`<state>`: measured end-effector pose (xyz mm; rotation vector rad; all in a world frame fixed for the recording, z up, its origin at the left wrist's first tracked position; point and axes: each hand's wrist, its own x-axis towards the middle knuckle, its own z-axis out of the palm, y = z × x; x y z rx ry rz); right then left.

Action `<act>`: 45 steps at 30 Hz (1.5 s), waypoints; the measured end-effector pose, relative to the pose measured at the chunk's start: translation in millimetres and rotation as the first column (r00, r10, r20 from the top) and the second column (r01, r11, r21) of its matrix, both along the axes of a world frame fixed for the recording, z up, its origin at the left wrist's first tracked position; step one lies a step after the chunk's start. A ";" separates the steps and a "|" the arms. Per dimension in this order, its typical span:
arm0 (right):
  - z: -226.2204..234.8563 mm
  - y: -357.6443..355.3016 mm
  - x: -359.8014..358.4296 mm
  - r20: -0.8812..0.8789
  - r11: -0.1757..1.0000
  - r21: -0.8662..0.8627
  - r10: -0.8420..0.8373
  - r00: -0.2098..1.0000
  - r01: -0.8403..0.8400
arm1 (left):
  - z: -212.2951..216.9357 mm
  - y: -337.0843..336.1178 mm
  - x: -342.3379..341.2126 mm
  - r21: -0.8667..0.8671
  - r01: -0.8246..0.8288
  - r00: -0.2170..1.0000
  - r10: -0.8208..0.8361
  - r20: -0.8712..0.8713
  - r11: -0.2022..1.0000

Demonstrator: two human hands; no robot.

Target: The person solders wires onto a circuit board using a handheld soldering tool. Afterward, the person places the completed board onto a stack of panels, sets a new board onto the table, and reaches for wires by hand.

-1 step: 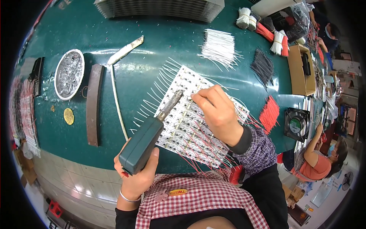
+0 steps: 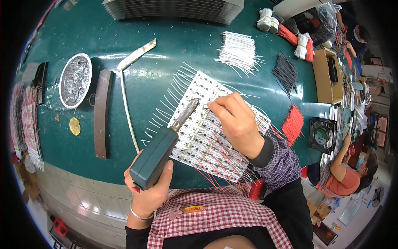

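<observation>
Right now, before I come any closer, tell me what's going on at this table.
A person grips a dark green tool in the left hand, its metal tip over a white circuit board trailing white and red wires. The right hand reaches over the board, its fingers near the tip; whether they pinch anything is too small to tell. Piles of white wires, black wires and red wires lie to the right.
</observation>
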<state>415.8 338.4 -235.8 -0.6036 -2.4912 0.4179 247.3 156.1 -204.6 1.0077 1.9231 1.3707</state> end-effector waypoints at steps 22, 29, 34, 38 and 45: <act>2.0 1.0 -1.6 0.052 1.000 -0.011 0.006 0.999 -0.005 | 7.9 8.4 0.7 -0.003 0.072 0.994 -0.072 -0.078 0.997; 3.3 2.1 -2.5 0.050 1.000 -0.011 -0.003 0.999 0.003 | 0.6 1.8 -0.6 0.004 0.070 0.987 -0.069 -0.142 0.998; 2.2 3.0 -2.6 0.036 1.000 -0.017 -0.011 0.999 0.011 | 5.9 1.0 3.0 -0.047 -0.066 0.998 0.066 0.011 0.997; -0.5 5.7 -0.7 0.015 0.997 -0.074 -0.032 0.999 0.033 | 7.3 2.8 -0.2 -0.064 -0.047 0.999 0.049 0.025 0.997; -2.5 8.9 1.6 0.061 0.997 -0.080 -0.004 0.998 0.008 | 5.0 7.5 1.3 -0.028 0.021 1.000 -0.020 0.012 0.999</act>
